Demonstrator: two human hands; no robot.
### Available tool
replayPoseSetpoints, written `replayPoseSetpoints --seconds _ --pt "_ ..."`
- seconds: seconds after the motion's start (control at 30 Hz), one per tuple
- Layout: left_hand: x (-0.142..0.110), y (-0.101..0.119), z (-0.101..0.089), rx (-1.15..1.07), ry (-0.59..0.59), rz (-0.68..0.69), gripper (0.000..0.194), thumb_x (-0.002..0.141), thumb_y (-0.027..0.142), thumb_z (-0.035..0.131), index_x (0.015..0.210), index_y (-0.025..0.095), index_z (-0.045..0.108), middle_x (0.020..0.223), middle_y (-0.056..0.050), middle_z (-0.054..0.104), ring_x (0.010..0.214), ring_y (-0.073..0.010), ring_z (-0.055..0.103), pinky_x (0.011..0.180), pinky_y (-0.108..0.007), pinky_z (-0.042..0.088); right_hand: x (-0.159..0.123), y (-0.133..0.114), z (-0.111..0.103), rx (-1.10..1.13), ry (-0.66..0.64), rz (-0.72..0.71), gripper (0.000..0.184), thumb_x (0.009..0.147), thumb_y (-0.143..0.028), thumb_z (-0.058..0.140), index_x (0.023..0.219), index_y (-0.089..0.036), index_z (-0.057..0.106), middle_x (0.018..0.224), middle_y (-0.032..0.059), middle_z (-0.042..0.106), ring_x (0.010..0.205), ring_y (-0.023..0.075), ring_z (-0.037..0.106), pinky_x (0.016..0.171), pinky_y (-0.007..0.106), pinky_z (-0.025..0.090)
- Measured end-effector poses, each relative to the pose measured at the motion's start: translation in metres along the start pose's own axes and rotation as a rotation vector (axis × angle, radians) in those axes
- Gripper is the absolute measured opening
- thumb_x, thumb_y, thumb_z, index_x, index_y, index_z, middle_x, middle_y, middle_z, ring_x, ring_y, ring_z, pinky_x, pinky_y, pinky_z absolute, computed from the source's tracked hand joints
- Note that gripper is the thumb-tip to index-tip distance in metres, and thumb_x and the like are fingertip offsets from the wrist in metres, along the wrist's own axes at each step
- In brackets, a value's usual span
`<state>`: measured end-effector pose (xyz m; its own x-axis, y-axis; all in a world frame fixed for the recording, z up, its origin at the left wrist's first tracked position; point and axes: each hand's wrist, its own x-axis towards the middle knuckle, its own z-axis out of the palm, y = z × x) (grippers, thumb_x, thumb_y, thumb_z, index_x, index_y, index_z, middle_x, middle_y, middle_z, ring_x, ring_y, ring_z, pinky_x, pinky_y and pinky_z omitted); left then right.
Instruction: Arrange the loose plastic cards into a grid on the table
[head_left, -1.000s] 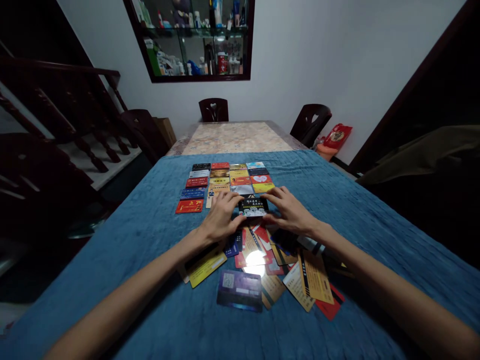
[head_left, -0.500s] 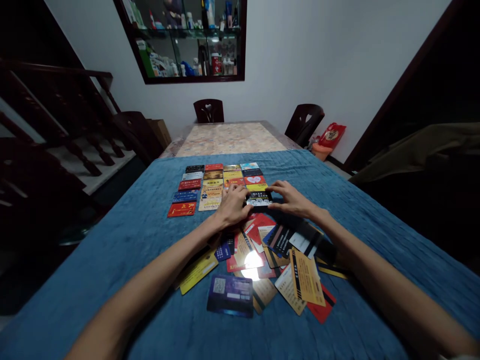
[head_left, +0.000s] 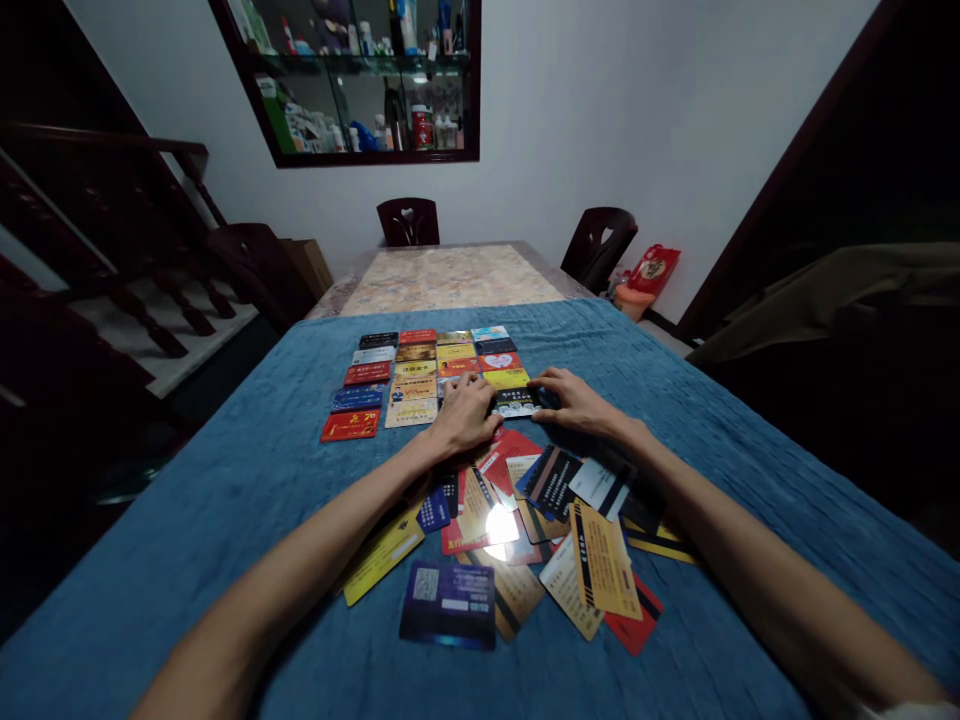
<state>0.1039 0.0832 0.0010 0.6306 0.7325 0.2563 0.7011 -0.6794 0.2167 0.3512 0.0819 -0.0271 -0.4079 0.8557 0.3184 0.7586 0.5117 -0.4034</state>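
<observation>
My left hand (head_left: 466,415) has its fingers bent at the left edge of a black card (head_left: 516,402) with a pale pictured strip. On the card's right edge are the thumb and forefinger of my right hand (head_left: 571,402). The card lies at the near end of the right-hand column, just below a yellow card (head_left: 506,379). A heart card (head_left: 499,361) is farther up that column. My left hand partly hides the column beside it. Closer to me spreads a loose, overlapping pile of cards, with a purple card (head_left: 448,603) and a gold card (head_left: 604,557) among them.
A blue cloth (head_left: 247,530) covers the near part of the table, and the bare patterned tabletop (head_left: 450,275) shows beyond. Dark chairs (head_left: 407,222) stand around it. At the left is a stair railing (head_left: 105,140); a red bag (head_left: 654,268) sits past the right side.
The view has shifted slightly, so the whole scene sits a little farther left. The black card appears to have settled lower, level with its column. Both hands stay at its edges.
</observation>
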Motion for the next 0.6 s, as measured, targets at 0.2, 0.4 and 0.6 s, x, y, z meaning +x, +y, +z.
replayPoseSetpoints --seconds 0.2,0.4,0.6 --pt "0.0055 0.0006 0.0035 -0.028 -0.011 -0.002 0.020 0.085 0.027 0.068 0.102 0.017 0.068 0.115 -0.012 0.069 0.123 -0.0358 0.049 0.098 -0.056 0.040 -0.0003 0.0008 -0.0011 -0.003 -0.018 0.056 0.051 0.077 -0.038 0.076 0.122 -0.015 0.070 0.111 0.0128 0.066 0.101 0.0281 0.063 0.091 0.042 0.050" --pt "0.0080 -0.0022 0.0081 -0.001 -0.006 0.001 0.021 0.085 0.030 0.066 0.102 0.018 0.070 0.112 -0.012 0.069 0.120 -0.0345 0.049 0.098 -0.055 0.041 -0.0004 0.0042 -0.0002 0.032 -0.018 0.055 0.048 0.078 -0.040 0.074 0.120 -0.016 0.072 0.106 0.0105 0.068 0.094 0.0260 0.064 0.085 0.039 0.050" --pt "0.0088 -0.0017 0.0074 0.004 -0.005 0.005 0.021 0.085 0.030 0.065 0.101 0.018 0.071 0.111 -0.013 0.069 0.119 -0.0350 0.049 0.097 -0.056 0.043 -0.0008 0.0040 0.0006 0.032 -0.012 0.072 0.048 0.078 -0.041 0.074 0.119 -0.015 0.072 0.104 0.0106 0.068 0.092 0.0262 0.064 0.083 0.038 0.051"
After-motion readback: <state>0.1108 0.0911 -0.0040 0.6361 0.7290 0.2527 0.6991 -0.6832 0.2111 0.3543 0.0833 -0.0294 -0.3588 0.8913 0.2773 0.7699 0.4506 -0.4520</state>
